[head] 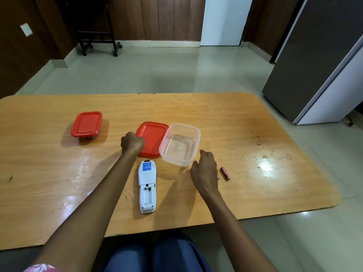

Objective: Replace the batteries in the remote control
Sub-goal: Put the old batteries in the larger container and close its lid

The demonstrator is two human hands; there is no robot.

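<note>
A white remote control point(147, 188) lies face down near the table's front, its battery bay uncovered and empty. My left hand point(132, 143) is a closed fist resting at the left edge of a loose red lid point(154, 137); whether it holds anything is hidden. My right hand point(205, 171) hovers with fingers spread beside a clear empty container point(179, 145). A red battery point(225, 173) lies on the table just right of that hand. A sliver of another red object shows at the hand's right edge.
A second container with a red lid point(87, 124) stands at the left on the wooden table point(255, 134). Dark crumbs and glare mark the right side. A grey cabinet point(318, 61) stands at the right, beyond the table.
</note>
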